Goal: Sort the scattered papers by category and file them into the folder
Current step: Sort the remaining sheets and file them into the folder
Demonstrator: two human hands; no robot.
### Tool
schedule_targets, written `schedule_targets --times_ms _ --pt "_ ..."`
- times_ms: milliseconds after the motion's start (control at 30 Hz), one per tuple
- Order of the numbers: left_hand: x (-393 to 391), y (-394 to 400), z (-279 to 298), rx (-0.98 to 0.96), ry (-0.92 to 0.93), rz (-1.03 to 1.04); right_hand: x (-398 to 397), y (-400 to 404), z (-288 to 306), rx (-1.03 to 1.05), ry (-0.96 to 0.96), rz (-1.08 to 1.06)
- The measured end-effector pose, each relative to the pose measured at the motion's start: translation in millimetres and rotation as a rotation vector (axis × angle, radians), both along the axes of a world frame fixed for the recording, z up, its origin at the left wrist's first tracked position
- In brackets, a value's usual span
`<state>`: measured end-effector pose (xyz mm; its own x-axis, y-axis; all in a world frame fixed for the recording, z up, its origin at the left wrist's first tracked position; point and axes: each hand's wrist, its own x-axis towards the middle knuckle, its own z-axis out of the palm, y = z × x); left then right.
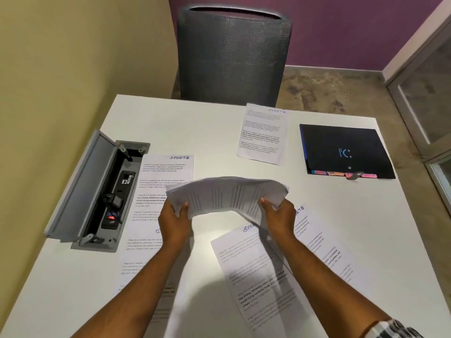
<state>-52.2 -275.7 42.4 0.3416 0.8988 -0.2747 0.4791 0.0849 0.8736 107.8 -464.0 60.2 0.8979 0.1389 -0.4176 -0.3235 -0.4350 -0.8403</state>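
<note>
Nearest: two bare forearms over loose sheets, right hand (280, 213) and left hand (174, 219) each pinching one end of a gathered stack of papers (227, 196), lifted off the tabletop (195, 123), bowed upward in the middle. Fingers curled under the ends, thumbs on top; grip looks light, edges fanned and uneven on the left end. Step in hand, by the look of it: collecting and squaring the stack before filing. Best done by lowering one long edge to the tabletop and tapping to align, then rotating and tapping the short edge; loosening the pinch slightly during taps so sheets can settle. Worth checking headings before merging: handwritten "SPORTS" readable on the near sheet (263, 276), the left sheet (166, 181) and the far sheet (263, 132); headings within the held stack unreadable from here, so category mix unknown. More sheets half hidden under both forearms, still to gather. Folder (346, 152) closed, black, at the far right of the tabletop, coloured tabs along its near edge, well apart from the hands; needs opening at the matching tab first. Open cable box (97, 191) at left, just beside the left sheet: avoid sliding paper into it.
</note>
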Motion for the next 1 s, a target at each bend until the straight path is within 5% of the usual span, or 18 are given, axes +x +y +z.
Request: schedule_targets --times_ms 100,200,300,367,667,767,1000 --pt "-2.7 -1.1 21.8 -0.098 -0.155 0.089 4.4 -9.9 15.2 0.107 0.112 -0.075" --pt "-0.9 -16.2 37.1 -0.451 -0.274 0.204 -1.0 -19.4 23.8 0.245 0.268 -0.112" --pt "-1.8 -37.4 41.7 -0.78 -0.379 0.091 -14.8 -25.1 18.4 0.361 0.347 -0.121" --pt "0.3 -46.8 46.6 -0.814 -0.414 0.022 -26.7 -28.7 12.4 0.382 0.387 -0.129" --pt "2.6 -47.3 65.2 -0.356 -0.215 0.003 -57.5 -49.1 15.4 0.499 0.601 -0.101" --pt "-0.6 -40.0 76.3 -0.247 -0.195 -0.02 -32.0 -55.4 25.8 0.476 0.493 -0.07" --pt "6.7 -41.7 93.4 -0.08 -0.235 -0.067 15.8 -15.3 85.8 0.235 0.033 0.367"
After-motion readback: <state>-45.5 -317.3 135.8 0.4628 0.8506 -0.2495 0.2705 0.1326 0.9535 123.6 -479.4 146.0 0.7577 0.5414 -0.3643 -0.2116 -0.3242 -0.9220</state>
